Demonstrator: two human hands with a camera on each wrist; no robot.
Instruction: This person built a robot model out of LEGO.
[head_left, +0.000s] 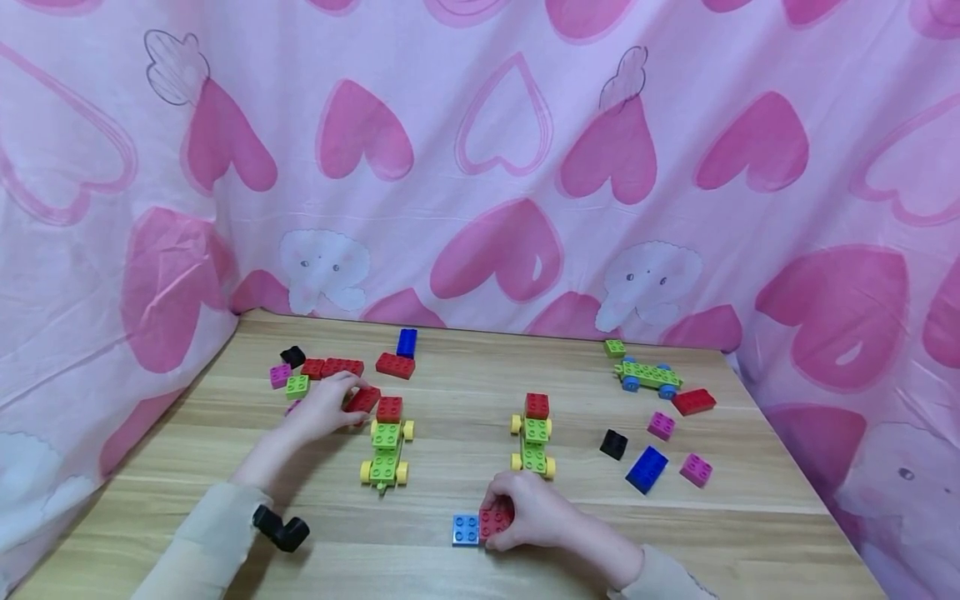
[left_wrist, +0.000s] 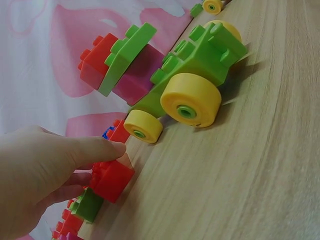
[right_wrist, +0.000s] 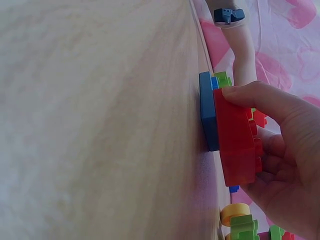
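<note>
My left hand (head_left: 324,408) pinches a red brick (head_left: 363,399) at the left of the table; in the left wrist view the thumb lies along the top of this brick (left_wrist: 114,181). My right hand (head_left: 534,510) grips another red brick (head_left: 493,523) near the front, right up against a blue brick (head_left: 465,530). The right wrist view shows the red brick (right_wrist: 235,137) overlapping the blue one (right_wrist: 208,112); I cannot tell whether they are joined. Two green cars with yellow wheels, the left car (head_left: 385,467) and the right car (head_left: 534,457), stand between the hands, each topped with red.
At back left lie red bricks (head_left: 343,367), a black piece (head_left: 292,357) and a blue brick (head_left: 407,342). On the right are a green car with blue wheels (head_left: 648,377), a dark blue brick (head_left: 647,469), a black piece (head_left: 613,444) and pink bricks (head_left: 696,469). A pink curtain (head_left: 480,167) hangs behind.
</note>
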